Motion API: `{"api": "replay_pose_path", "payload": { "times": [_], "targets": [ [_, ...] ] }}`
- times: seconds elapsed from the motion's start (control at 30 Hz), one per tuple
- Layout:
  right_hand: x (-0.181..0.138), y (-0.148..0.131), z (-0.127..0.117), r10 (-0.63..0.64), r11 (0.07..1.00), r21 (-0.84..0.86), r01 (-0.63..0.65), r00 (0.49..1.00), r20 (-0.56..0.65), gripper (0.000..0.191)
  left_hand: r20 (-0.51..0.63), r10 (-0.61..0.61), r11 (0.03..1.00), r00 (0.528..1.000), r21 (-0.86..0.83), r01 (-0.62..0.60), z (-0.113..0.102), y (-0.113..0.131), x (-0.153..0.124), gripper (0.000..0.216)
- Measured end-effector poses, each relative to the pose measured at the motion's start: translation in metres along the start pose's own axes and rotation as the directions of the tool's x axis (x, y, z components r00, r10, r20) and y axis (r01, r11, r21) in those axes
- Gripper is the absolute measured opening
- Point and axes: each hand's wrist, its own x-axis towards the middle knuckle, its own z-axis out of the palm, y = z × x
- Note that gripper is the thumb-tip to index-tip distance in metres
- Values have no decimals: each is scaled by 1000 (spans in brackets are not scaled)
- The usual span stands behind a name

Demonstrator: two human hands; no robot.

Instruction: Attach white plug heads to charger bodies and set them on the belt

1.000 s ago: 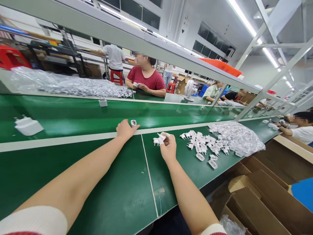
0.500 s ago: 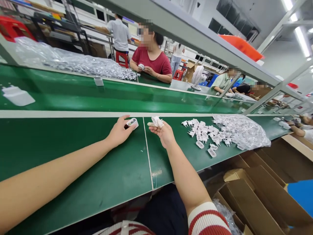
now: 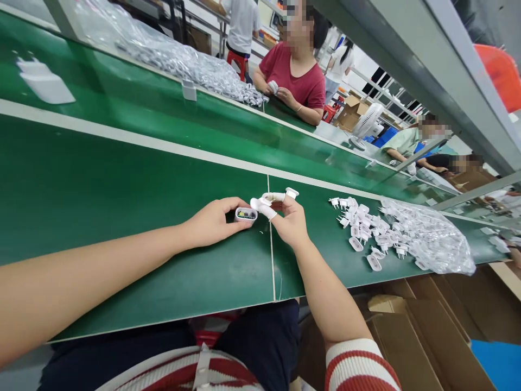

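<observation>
My left hand [image 3: 214,221] grips a white charger housing [image 3: 246,221] between thumb and fingers. The housing's open end faces me, and circuit parts show inside it. Just to its right is my right hand [image 3: 291,220], with white covers on its thumb and a finger. A white plug cap [image 3: 292,193] is held among its rear fingers. Whether another small white piece sits at the thumb and fingertip is hard to make out. To the right, several loose white plug caps [image 3: 364,225] lie piled on the green table [image 3: 163,179].
A clear plastic bag [image 3: 443,239] of white parts lies right of the pile. Cardboard boxes [image 3: 431,336] stand below the table's right edge. Beyond the pale strip, a white charger [image 3: 48,81] lies at the far left. A co-worker in a red shirt [image 3: 295,76] sits across.
The view has tilted and shifted. My hands have come together, with the right hand now beside the housing's open end. The housing has turned so its inside shows.
</observation>
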Motion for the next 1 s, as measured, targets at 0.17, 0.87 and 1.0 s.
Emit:
{"api": "replay_pose_path", "payload": {
  "times": [0.17,0.87,1.0],
  "targets": [
    [-12,-10,8,-207,959,-190,209,978,32,16,3,72,995,997,66,-72,-1,2,1,52],
    [-11,-10,6,-455,682,-531,503,860,230,13,-25,100,993,995,63,-98,2,1,4,46],
    [-11,-12,6,-396,662,-599,450,889,230,15,-21,87,995,996,60,-86,2,3,5,45]
  ]
}}
